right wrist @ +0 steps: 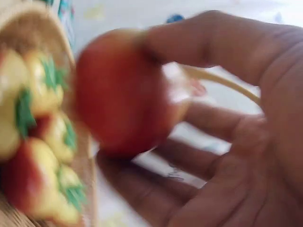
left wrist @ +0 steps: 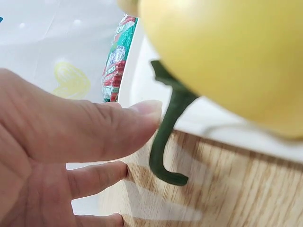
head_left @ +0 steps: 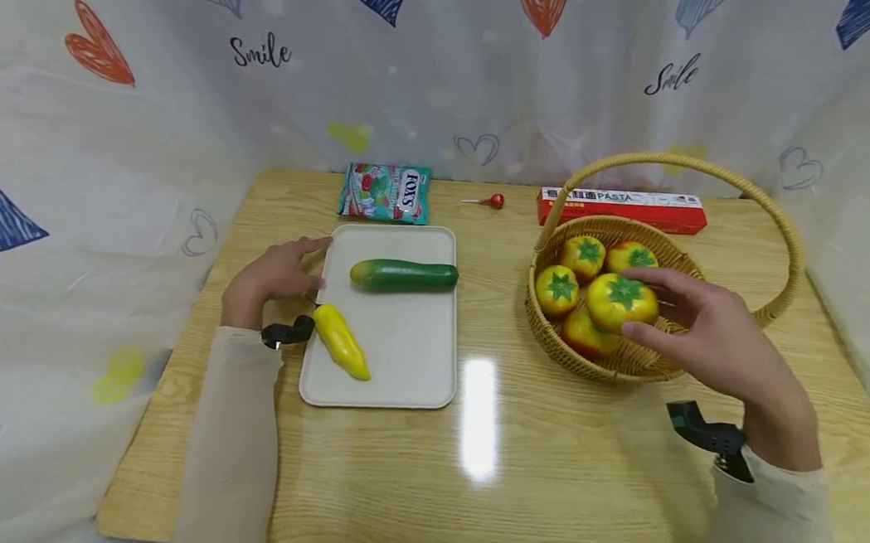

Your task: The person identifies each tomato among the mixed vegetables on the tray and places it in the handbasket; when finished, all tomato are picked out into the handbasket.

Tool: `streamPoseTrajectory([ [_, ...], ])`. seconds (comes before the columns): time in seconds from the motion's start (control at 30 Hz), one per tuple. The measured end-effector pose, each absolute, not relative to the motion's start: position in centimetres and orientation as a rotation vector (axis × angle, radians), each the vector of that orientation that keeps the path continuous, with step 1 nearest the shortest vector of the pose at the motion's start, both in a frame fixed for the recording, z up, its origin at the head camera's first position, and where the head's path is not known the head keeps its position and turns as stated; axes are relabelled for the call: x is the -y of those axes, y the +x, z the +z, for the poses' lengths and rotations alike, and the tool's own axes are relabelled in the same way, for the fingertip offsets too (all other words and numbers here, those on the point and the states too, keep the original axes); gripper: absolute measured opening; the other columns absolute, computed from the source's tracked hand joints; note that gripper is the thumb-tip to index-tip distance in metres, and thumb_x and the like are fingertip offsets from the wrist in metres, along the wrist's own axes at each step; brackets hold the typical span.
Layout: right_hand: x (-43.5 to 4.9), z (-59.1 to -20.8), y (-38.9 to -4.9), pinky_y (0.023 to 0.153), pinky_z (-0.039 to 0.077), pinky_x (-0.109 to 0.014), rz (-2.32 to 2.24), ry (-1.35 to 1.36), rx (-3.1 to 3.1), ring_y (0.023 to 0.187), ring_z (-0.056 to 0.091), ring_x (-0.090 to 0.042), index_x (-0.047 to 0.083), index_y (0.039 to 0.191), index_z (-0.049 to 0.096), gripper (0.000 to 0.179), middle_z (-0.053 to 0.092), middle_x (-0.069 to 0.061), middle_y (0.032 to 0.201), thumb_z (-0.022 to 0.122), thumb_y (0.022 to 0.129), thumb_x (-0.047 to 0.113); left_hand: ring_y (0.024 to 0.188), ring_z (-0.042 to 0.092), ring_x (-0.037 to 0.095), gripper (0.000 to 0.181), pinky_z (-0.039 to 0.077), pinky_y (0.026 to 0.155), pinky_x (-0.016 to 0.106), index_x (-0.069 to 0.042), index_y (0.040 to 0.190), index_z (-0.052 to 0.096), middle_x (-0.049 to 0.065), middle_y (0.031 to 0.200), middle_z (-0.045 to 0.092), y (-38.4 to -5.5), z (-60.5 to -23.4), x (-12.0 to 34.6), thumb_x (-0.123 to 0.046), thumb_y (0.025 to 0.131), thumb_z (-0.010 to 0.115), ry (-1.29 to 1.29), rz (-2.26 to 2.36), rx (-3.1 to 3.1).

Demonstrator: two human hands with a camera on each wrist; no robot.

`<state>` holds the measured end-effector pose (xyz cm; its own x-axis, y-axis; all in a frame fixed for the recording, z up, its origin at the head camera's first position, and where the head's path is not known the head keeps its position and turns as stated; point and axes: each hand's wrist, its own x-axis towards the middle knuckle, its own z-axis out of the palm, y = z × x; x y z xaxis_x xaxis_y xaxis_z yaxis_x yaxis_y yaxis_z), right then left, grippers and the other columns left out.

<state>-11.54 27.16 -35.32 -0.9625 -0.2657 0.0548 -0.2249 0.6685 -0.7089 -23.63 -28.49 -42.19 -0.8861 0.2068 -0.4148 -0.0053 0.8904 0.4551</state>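
Observation:
My right hand (head_left: 708, 330) holds a yellow-and-red persimmon (head_left: 622, 304) between thumb and fingers, over the wicker basket (head_left: 642, 363). Several more persimmons (head_left: 558, 291) with green leafy caps lie in that basket. In the right wrist view, the held persimmon (right wrist: 125, 94) shows its red underside and is blurred. My left hand (head_left: 273, 277) is at the left edge of the white tray (head_left: 406, 369), fingers extended. Its thumb lies close to the green stem (left wrist: 165, 137) of a yellow pepper (head_left: 341, 340); whether they touch I cannot tell. A green cucumber (head_left: 405, 276) lies across the tray's upper part.
Behind the tray lies a teal candy bag (head_left: 385, 194). A small red-handled tool (head_left: 493, 201) with a thin metal shaft is to its right. Behind the basket sits a red pasta box (head_left: 633, 210). The basket's tall handle (head_left: 793, 252) arches up beside my right hand.

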Motion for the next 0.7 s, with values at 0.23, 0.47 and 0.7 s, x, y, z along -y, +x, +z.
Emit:
streamPoseTrajectory([
  [0.23,-28.8,-35.0,-10.8,0.08,0.056,-0.043,-0.509,-0.357,-2.937,0.094,0.07,-0.036,0.0,0.144,0.066,0.06,0.078,-0.022,0.112,0.086,0.091,0.019,0.164,0.017,0.06,0.08,0.019,0.131,0.076,-0.016,0.175,0.029,0.033,0.178,0.021,-23.5,-42.3,28.7,-0.025,0.105,0.068,0.187,0.631,-2.601],
  [0.47,-28.9,-36.0,-11.4,0.077,0.054,-0.038,-0.518,-0.424,-2.829,0.09,0.065,-0.025,0.001,0.141,0.069,0.057,0.077,-0.01,0.106,0.087,0.088,0.014,0.165,0.017,0.058,0.081,0.02,0.131,0.076,-0.017,0.175,0.029,0.032,0.178,0.02,-23.3,-42.5,28.5,-0.024,0.105,0.069,0.162,0.659,-2.587],
  [0.7,-29.6,-37.4,-12.2,0.088,0.058,-0.042,-0.674,-0.449,-2.81,0.106,0.067,-0.028,0.011,0.142,0.07,0.055,0.076,-0.013,0.124,0.089,0.09,0.013,0.164,0.019,0.057,0.081,0.022,0.131,0.075,-0.016,0.174,0.03,0.032,0.178,0.021,-23.3,-42.1,28.5,-0.024,0.105,0.07,0.164,0.655,-2.596],
])
